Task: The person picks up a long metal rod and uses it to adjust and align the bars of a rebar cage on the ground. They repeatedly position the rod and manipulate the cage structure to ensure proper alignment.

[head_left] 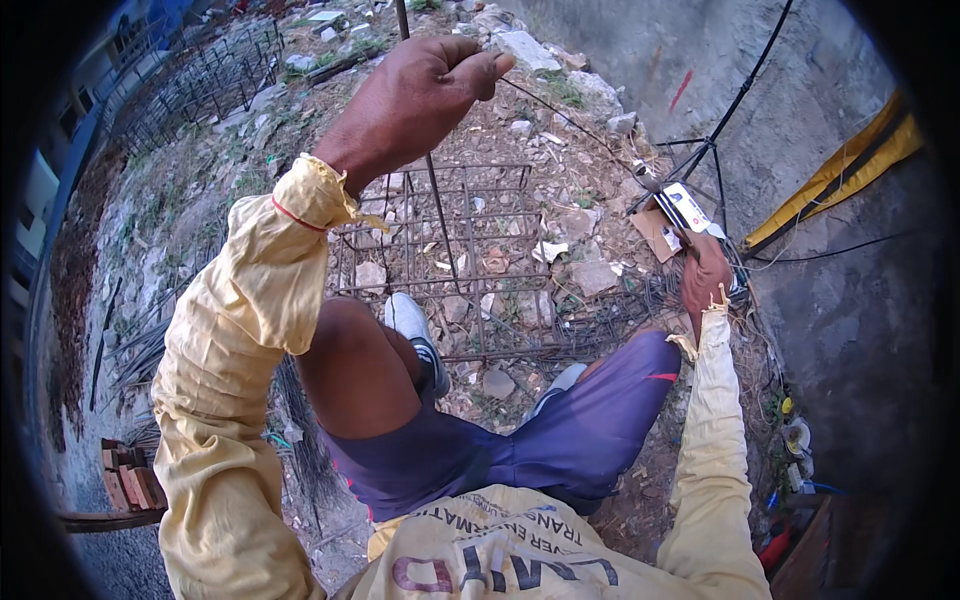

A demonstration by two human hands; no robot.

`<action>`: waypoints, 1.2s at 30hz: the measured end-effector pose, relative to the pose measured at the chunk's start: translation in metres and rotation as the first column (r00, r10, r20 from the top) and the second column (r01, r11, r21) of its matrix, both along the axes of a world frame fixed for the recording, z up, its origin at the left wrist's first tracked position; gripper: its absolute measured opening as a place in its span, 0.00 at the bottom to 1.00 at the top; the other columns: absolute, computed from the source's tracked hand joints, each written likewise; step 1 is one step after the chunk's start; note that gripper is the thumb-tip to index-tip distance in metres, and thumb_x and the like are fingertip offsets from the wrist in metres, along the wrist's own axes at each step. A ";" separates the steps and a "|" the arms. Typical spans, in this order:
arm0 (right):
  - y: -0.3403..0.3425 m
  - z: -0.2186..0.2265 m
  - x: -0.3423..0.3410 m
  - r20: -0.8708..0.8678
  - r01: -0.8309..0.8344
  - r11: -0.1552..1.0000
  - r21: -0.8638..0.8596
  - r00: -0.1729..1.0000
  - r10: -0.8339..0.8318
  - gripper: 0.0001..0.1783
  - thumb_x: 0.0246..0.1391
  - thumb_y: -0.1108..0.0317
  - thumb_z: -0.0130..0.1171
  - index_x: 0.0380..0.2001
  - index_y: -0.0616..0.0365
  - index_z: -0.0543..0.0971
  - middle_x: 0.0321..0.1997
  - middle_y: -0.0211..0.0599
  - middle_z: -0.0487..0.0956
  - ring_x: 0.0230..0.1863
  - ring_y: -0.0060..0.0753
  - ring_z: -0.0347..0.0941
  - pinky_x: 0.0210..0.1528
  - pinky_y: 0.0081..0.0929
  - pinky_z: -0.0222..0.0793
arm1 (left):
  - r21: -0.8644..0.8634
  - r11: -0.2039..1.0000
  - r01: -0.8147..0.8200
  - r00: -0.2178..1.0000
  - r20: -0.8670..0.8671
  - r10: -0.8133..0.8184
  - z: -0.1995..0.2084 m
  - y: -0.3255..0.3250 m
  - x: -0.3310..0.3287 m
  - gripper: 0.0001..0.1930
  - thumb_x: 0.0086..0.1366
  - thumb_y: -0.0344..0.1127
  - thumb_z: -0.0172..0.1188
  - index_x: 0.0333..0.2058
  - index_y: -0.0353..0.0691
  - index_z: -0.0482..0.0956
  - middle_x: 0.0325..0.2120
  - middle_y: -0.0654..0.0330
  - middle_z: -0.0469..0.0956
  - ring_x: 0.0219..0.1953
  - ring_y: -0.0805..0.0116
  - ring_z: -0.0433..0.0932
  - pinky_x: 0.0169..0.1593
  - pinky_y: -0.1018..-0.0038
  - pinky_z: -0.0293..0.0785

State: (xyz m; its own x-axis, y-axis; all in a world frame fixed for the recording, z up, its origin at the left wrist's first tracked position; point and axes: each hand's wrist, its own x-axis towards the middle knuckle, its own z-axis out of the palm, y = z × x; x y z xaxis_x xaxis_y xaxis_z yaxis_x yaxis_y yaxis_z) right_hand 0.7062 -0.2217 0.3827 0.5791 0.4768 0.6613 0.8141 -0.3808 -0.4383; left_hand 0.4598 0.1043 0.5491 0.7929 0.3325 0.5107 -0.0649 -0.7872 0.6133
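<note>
My left hand (432, 95) is raised at upper left, with its fingers closed and the thumb pressing on a thin dark wire (560, 115). That wire slants down to the right, toward the dark head of a slim tool (646, 180). A thin upright rod (440, 215) passes behind my left hand; whether the fist also touches it is hidden. My right hand (706, 272), lower and to the right, is closed around the tool's lower end, and its fingertips are mostly hidden. Beside it are a white printed packet (688, 208) and a piece of brown cardboard (655, 236).
Between my feet and the rubble lies a rusty rebar grid (480, 230). Coiled wire (625, 325) sits near my right knee. A grey wall (830, 190) rises on the right, with yellow cloth (840, 180) and black cables against it. Bricks (130, 478) are stacked at left.
</note>
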 end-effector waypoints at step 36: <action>0.049 -0.014 -0.013 -0.800 -0.024 0.803 0.596 0.069 0.596 0.25 0.67 0.44 0.48 0.33 0.58 0.73 0.14 0.16 0.55 0.10 0.10 0.46 0.12 0.18 0.41 | 0.091 0.943 0.321 0.741 -0.644 -0.190 -0.120 -0.063 0.091 0.21 0.73 0.49 0.50 0.31 0.36 0.76 0.19 0.64 0.70 0.24 0.76 0.68 0.31 0.70 0.66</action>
